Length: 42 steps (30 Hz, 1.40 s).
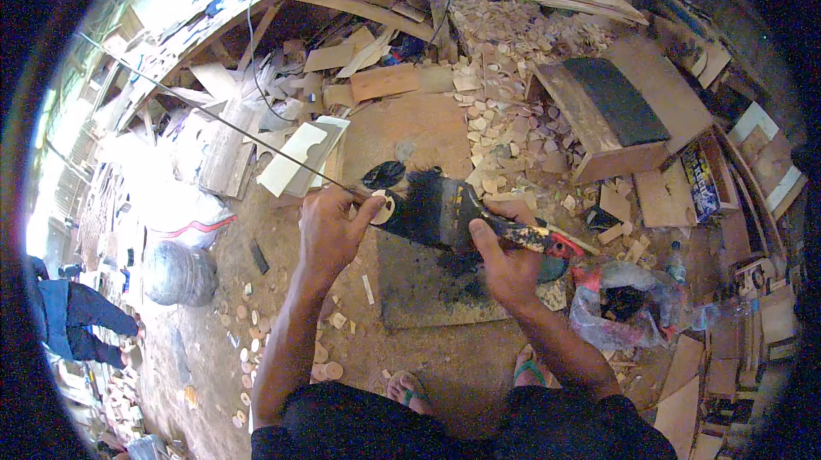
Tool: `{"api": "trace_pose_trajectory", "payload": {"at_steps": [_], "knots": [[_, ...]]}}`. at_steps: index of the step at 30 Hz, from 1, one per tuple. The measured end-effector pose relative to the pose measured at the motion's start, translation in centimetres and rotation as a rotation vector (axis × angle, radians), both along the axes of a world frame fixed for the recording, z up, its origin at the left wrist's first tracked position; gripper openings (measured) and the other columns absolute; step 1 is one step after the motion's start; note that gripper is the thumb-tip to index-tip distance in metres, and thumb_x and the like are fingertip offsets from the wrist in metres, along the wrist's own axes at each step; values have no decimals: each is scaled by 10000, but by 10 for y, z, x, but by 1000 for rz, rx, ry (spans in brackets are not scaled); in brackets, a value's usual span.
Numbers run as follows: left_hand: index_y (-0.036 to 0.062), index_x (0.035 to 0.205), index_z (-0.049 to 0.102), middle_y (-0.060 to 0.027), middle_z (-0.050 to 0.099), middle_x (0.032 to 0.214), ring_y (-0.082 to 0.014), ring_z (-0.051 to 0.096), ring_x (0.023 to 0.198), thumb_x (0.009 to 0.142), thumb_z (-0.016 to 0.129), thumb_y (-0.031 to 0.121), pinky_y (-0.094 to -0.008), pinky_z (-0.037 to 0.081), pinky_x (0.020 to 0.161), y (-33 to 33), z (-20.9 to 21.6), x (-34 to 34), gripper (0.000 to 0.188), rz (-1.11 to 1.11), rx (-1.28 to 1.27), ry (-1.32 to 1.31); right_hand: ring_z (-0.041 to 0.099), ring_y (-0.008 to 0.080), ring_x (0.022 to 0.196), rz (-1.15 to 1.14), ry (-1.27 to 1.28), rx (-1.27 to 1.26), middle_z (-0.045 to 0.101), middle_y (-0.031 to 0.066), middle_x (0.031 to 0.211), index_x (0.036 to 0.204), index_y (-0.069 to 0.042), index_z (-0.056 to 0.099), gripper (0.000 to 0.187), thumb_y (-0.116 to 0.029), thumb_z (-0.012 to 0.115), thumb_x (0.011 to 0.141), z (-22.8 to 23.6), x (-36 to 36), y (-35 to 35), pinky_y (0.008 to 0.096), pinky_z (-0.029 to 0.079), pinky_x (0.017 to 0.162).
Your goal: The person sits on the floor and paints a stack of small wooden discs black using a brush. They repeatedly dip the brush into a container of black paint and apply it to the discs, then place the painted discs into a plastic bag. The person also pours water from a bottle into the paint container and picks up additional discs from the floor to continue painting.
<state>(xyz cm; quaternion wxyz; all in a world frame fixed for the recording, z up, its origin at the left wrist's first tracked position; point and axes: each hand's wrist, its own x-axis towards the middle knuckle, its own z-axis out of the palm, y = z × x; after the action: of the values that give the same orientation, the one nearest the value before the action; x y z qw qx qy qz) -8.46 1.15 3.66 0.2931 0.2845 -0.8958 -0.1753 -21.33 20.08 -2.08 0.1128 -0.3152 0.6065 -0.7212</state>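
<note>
My left hand is closed, pinching a small pale wooden disc with a dark mark on it. The disc is held close to the left end of a wide, black thing, whose upper edge looks fuzzy. My right hand is wrapped around its right side, thumb towards me. From under the right fingers sticks out a red, yellow and black part; its exact kind is unclear. A long thin dark rod or cord runs from the upper left down to my left hand.
Below lies a board covered in black dust. A crumpled plastic bag sits at right, near an open wooden box. Wood offcuts heap up behind. Stuffed sacks and another person's legs are at left.
</note>
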Motion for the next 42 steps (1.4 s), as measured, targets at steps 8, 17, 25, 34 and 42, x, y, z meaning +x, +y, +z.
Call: {"api": "trace_pose_trajectory", "payload": {"at_steps": [8, 17, 25, 34, 42], "knots": [[-11, 709, 702, -163, 647, 633, -288, 627, 553, 788, 714, 296, -385, 472, 547, 4, 2, -6, 318, 117, 28, 8, 562, 151, 845, 100, 178, 95, 585, 82, 924, 1020, 7, 571, 263, -92, 706, 817, -1, 9, 14, 285, 469, 749], [-26, 694, 697, -177, 637, 605, -298, 637, 549, 792, 696, 277, -391, 480, 555, 9, 8, -11, 319, 119, 48, 5, 591, 174, 801, 128, 354, 83, 616, 98, 890, 979, 9, 589, 233, -73, 712, 799, -4, 13, 16, 296, 484, 728], [-26, 678, 693, -184, 639, 617, -315, 635, 563, 790, 693, 282, -396, 482, 579, 13, 8, -17, 328, 110, 63, -29, 601, 192, 832, -15, 404, -47, 619, 111, 921, 1013, 11, 578, 266, -87, 715, 807, 0, 0, 10, 320, 493, 760], [-25, 702, 687, -171, 643, 636, -310, 618, 563, 792, 695, 277, -400, 468, 585, 8, 2, -14, 315, 134, 53, -8, 583, 123, 781, 30, 249, 138, 616, 74, 873, 1016, 7, 589, 251, -102, 709, 824, -41, 9, 26, 272, 487, 675], [29, 844, 709, -125, 683, 747, -217, 654, 676, 777, 730, 223, -330, 498, 636, 7, 10, -12, 206, 11, 99, 28, 591, 146, 759, -117, 49, 250, 621, 52, 846, 1025, -38, 578, 233, -143, 686, 847, -46, -25, 18, 288, 502, 694]]}}
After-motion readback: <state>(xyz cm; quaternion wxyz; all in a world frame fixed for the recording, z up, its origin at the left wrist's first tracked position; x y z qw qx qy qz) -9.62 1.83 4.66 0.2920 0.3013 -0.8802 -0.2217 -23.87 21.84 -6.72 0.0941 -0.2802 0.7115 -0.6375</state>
